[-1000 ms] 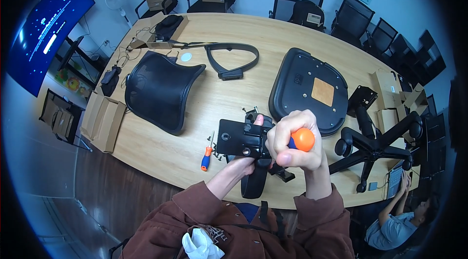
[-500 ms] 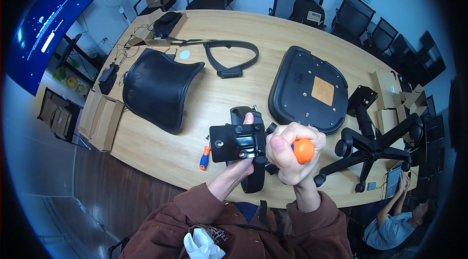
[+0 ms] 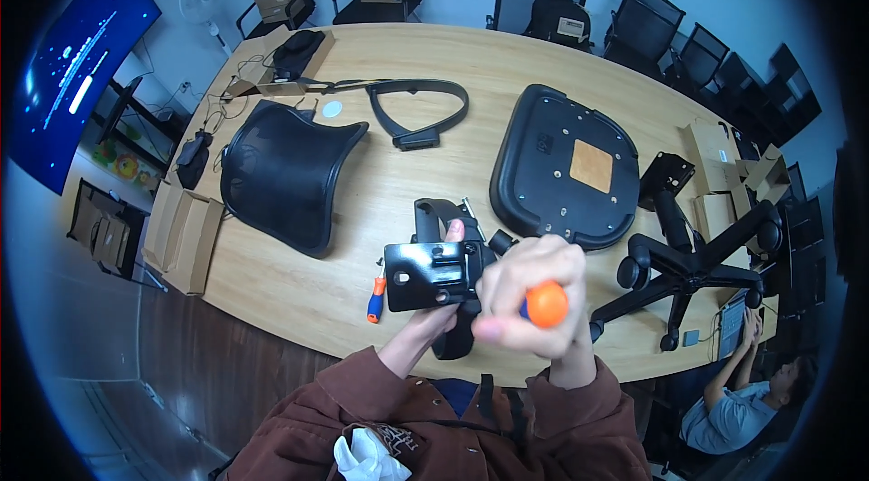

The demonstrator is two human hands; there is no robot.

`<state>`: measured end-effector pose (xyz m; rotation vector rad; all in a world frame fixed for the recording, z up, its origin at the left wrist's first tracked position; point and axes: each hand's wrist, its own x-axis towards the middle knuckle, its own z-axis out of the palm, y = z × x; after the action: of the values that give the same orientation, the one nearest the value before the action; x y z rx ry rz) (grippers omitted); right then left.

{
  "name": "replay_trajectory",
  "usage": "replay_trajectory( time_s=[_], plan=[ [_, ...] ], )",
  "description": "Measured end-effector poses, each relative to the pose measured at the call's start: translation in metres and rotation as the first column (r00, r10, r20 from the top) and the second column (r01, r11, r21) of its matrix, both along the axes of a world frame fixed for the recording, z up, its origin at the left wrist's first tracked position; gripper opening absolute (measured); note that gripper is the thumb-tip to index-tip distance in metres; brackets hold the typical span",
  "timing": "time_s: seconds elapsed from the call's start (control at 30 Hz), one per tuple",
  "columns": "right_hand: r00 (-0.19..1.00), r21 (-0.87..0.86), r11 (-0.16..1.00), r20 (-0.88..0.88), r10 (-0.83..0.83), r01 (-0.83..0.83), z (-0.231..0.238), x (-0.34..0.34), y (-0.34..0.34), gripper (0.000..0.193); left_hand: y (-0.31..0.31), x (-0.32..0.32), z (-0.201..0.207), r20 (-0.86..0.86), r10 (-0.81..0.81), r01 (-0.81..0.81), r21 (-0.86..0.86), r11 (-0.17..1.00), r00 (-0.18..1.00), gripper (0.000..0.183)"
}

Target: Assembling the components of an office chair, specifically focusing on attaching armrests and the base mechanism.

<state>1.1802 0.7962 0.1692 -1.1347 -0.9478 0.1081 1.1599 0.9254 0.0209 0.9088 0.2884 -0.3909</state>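
Note:
My left hand (image 3: 427, 329) is closed round a black chair armrest (image 3: 459, 342), its thumb showing above the flat metal mounting plate (image 3: 409, 275) at the near middle of the table. My right hand (image 3: 529, 271), slightly blurred, grips a screwdriver by its orange and blue handle (image 3: 547, 304). The handle's end faces up, and its shaft and tip are hidden below the hand. Just left of the plate lies a second orange and blue screwdriver (image 3: 376, 302). Beyond my right hand rests an upturned black chair seat (image 3: 534, 182).
A mesh backrest (image 3: 285, 178) and a looped armrest (image 3: 464, 105) lie farther off. At right, a wheeled chair base (image 3: 693, 280) stands near cardboard boxes (image 3: 711, 151). A person (image 3: 738, 413) sits at a laptop (image 3: 730, 332) there. An open carton (image 3: 184, 241) is at the left edge.
My right hand has turned on the screwdriver handle, its thumb swinging down and left. My left hand keeps its hold on the armrest. The whole view has shifted slightly.

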Motion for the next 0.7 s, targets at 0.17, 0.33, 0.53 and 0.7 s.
replay_trajectory(
  time_s=[0.17, 0.33, 0.53, 0.7],
  plan=[
    [0.998, 0.322, 0.946, 0.059, 0.024, -0.042, 0.048, -0.008, -0.036, 0.027, 0.011, 0.007, 0.005, -0.062, 0.049, -0.036, 0.193, 0.981, 0.997, 0.051],
    [0.994, 0.202, 0.974, -0.041, -0.101, 0.107, 0.028, -0.021, -0.093, 0.025, 0.027, 0.048, -0.016, 0.012, 0.082, -0.078, 0.486, 0.871, 0.997, 0.056],
    [0.9, -0.249, 0.899, -0.161, -0.405, 0.36, -0.034, -0.047, -0.124, 0.024, 0.052, 0.117, -0.069, 0.208, -0.002, -0.159, 0.752, 0.639, 0.978, 0.06],
    [0.701, -0.717, 0.555, -0.129, -0.701, 0.422, -0.085, -0.055, -0.127, 0.022, 0.053, 0.173, -0.104, 0.066, 0.062, -0.09, 0.774, 0.626, 0.996, 0.072]
  ],
)
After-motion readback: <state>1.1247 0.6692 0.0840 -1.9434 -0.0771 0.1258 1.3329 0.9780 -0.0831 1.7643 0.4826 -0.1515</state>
